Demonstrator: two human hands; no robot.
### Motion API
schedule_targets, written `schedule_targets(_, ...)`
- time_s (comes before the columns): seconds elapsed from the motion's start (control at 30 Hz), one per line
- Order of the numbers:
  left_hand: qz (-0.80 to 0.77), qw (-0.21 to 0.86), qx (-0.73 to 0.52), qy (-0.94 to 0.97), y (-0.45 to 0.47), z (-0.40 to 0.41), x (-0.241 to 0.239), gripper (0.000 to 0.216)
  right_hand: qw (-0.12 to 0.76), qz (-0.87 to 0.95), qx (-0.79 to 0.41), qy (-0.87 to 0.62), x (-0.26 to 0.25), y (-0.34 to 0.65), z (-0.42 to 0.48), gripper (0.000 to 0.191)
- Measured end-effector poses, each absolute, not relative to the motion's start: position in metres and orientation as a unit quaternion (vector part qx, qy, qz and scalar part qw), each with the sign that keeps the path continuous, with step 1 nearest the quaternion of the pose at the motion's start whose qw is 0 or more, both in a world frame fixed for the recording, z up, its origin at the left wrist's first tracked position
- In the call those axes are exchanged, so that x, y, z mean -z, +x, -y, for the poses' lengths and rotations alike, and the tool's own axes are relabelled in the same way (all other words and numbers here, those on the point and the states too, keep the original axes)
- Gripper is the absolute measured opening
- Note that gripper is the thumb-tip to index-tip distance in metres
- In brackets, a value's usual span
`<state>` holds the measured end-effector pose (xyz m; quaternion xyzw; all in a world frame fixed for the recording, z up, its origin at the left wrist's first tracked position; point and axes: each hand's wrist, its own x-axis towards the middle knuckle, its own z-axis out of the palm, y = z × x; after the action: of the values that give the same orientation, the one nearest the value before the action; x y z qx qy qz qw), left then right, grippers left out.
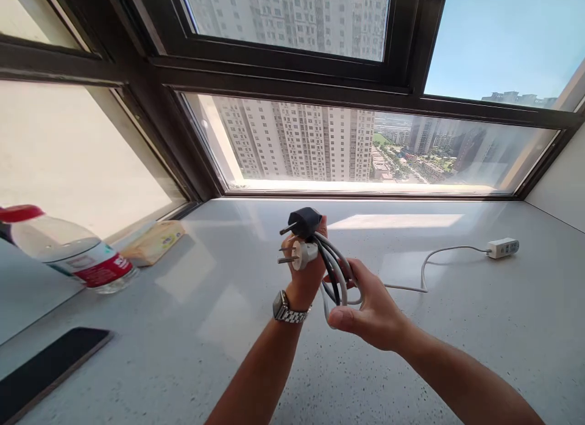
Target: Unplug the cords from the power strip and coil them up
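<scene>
Right now both hands are up above the pale speckled desk point(192, 327), close together in front of the window point(365, 145). The left hand point(305, 273), with a metal watch point(289, 309) at the wrist, has its grip closed around two plugs: a black plug point(305, 221) on top and a white plug point(304, 253) just beneath, prongs pointing left. The right hand point(372, 312) has its grip curled around the looped cords point(336, 270), black and white together, which run down from the plugs. A white cable trails from the bundle across the desk to a power strip point(503, 248) far to the right. Off to the left lie a water bottle point(73, 251) with a red cap, a tissue pack point(155, 241) and a dark phone point(46, 370).
</scene>
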<state>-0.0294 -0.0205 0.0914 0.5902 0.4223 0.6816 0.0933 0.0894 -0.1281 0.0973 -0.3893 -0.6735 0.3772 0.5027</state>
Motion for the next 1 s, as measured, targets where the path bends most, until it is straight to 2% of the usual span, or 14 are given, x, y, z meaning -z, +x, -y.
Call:
schedule_targets(0.1, -0.439, 0.013, -0.647, 0.623, -0.032, 0.016, -0.085, 0.022, 0.492, 0.629, -0.401, -0.448, -0.09, 0.08, 0.119, 0.035)
schedule_targets(0.17, -0.437, 0.033, -0.624, 0.647, -0.033, 0.015, -0.088, 0.019, 0.499, 0.602, -0.464, -0.417, -0.088, 0.089, 0.108, 0.029)
schedule_targets(0.23, -0.407, 0.117, -0.591, 0.687, -0.034, 0.016, -0.096, 0.021, 0.511, 0.56, -0.556, -0.341, -0.089, 0.103, 0.099, 0.033)
schedule_targets(0.33, -0.347, 0.311, -0.517, 0.718, -0.037, 0.022, -0.111, 0.026, 0.519, 0.488, -0.645, -0.276, -0.096, 0.126, 0.09, 0.038)
schedule_targets(0.43, -0.288, 0.488, -0.453, 0.689, -0.038, 0.029, -0.119, 0.03, 0.525, 0.456, -0.662, -0.28, -0.099, 0.141, 0.083, 0.041)
schedule_targets(0.57, -0.246, 0.609, -0.437, 0.615, -0.031, 0.038, -0.119, 0.04, 0.551, 0.44, -0.63, -0.326, -0.091, 0.15, 0.071, 0.054)
schedule_targets(0.67, -0.238, 0.65, -0.424, 0.584, -0.027, 0.04, -0.117, 0.048, 0.538, 0.438, -0.631, -0.348, -0.088, 0.15, 0.067, 0.062)
schedule_targets(0.77, -0.237, 0.665, -0.433, 0.56, -0.025, 0.039, -0.117, 0.049, 0.513, 0.435, -0.655, -0.344, -0.092, 0.15, 0.07, 0.062)
schedule_targets(1.0, -0.264, 0.564, -0.528, 0.578, -0.028, 0.038, -0.123, 0.054, 0.551, 0.489, -0.581, -0.347, -0.105, 0.15, 0.08, 0.055)
